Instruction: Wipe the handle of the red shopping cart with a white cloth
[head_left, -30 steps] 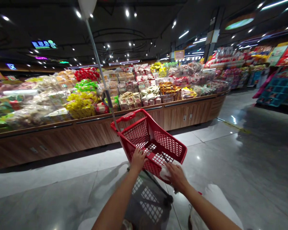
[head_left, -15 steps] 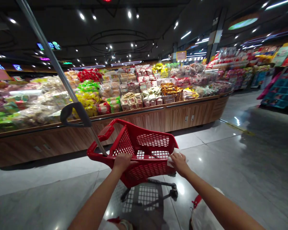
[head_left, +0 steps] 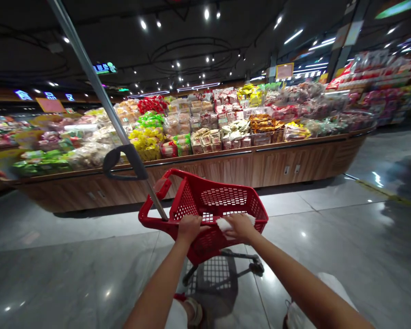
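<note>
A red plastic shopping cart with perforated basket walls stands before me. My left hand is closed over the near rim, toward the handle end. Farther right along that same rim, my right hand presses a white cloth or wipe against the plastic; bits of it show on both sides of the fingers. The basket looks bare inside. A grey metal pole with a dark grey loop grip rises at the cart's handle end.
Behind the cart runs a wood-panelled display counter heaped with packaged foods. Shiny grey tiles cover the floor. My feet are close to the cart's wheels. A white bag-like item shows beneath my right arm.
My right hand has slid the white cloth leftward along the rim, from the far corner toward my left hand. My left hand keeps its hold. The whole view has turned left.
</note>
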A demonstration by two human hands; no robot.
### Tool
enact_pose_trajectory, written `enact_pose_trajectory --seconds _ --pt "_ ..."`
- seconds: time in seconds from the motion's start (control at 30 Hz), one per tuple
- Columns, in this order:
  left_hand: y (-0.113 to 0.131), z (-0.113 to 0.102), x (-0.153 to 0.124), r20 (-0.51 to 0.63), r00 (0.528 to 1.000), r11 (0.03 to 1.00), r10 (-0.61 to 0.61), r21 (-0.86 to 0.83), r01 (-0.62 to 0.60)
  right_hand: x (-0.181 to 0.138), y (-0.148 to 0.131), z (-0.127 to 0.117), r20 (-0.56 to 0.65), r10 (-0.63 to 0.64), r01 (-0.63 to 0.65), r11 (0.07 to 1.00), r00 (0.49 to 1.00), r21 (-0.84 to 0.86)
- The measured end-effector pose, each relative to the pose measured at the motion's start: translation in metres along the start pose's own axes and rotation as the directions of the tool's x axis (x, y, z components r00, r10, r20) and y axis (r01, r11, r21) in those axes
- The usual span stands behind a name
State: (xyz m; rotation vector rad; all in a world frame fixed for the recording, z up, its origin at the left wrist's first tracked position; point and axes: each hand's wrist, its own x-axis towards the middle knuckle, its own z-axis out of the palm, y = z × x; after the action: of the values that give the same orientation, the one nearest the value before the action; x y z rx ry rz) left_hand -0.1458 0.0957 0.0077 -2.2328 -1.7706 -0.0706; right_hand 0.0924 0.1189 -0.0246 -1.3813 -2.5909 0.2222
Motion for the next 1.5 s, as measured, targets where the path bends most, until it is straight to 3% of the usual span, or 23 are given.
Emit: enact_pose_trajectory --seconds 0.17,0.27,0.33,0.47,0.53,0.57,0.63,0.7,0.77,0.9,1.13,1.2,1.3,1.4,1.5 --pt "-0.003 0.007 0.001 -0.048 0.999 1.000 -0.012 -0.019 0.012 -0.022 0.061 -0.008 0.022 0.128 -0.127 0.991 0.992 -0.045" --pt "-0.003 0.009 0.003 -0.059 0.998 1.000 -0.010 -0.021 0.009 -0.019 0.067 -0.002 0.000 0.138 -0.138 0.989 0.990 0.061" --pt "-0.003 0.010 0.004 -0.059 0.998 0.999 -0.006 -0.032 0.004 -0.011 0.063 0.004 -0.048 0.216 -0.209 0.971 0.975 0.115" --pt "-0.003 0.010 0.004 -0.080 0.997 0.999 -0.007 -0.041 0.003 0.008 0.050 0.014 -0.128 0.465 -0.424 0.870 0.876 0.253" --pt "-0.002 0.010 0.004 -0.090 0.996 0.999 -0.002 -0.032 -0.001 0.011 0.048 0.015 -0.260 0.538 -0.484 0.840 0.802 0.244" --pt "-0.002 0.010 0.004 -0.090 0.996 1.000 0.004 -0.025 -0.006 0.010 0.049 0.014 -0.328 0.505 -0.464 0.863 0.798 0.201" --pt "-0.002 0.011 0.004 -0.081 0.997 1.000 0.018 -0.010 -0.019 0.004 0.054 0.011 -0.376 0.318 -0.310 0.947 0.870 0.083" --pt "-0.003 0.012 0.005 -0.069 0.997 1.000 0.025 -0.002 -0.025 -0.007 0.063 0.007 -0.261 0.087 -0.084 0.996 0.961 0.026" --pt "-0.003 0.013 0.006 -0.062 0.998 1.000 0.025 -0.003 -0.026 -0.019 0.072 0.003 -0.108 -0.034 0.037 0.999 0.994 0.021" --pt "0.000 0.014 0.008 -0.064 0.998 1.000 0.012 -0.002 -0.012 -0.025 0.068 -0.001 0.051 0.012 -0.009 0.998 0.999 -0.068" --pt "-0.001 0.001 0.015 -0.017 0.998 0.996 0.062 -0.058 -0.063 0.029 -0.030 0.005 -0.019 -0.050 0.047 0.992 0.999 -0.120" --pt "-0.008 -0.003 0.016 -0.004 0.993 0.989 0.121 -0.082 -0.121 0.034 -0.040 0.006 -0.027 -0.041 0.037 0.992 0.999 -0.122" --pt "-0.017 -0.006 0.015 0.028 0.990 0.987 0.135 -0.088 -0.132 0.015 -0.014 0.006 -0.003 -0.001 0.001 0.991 1.000 -0.135" --pt "-0.019 -0.004 0.014 0.063 0.994 0.994 0.090 -0.072 -0.085 -0.025 0.044 0.008 0.021 0.075 -0.070 0.985 0.997 -0.158" --pt "-0.014 -0.001 0.014 0.069 0.996 0.995 0.063 -0.076 -0.057 -0.062 0.095 0.013 -0.053 0.115 -0.122 0.980 0.992 -0.156"
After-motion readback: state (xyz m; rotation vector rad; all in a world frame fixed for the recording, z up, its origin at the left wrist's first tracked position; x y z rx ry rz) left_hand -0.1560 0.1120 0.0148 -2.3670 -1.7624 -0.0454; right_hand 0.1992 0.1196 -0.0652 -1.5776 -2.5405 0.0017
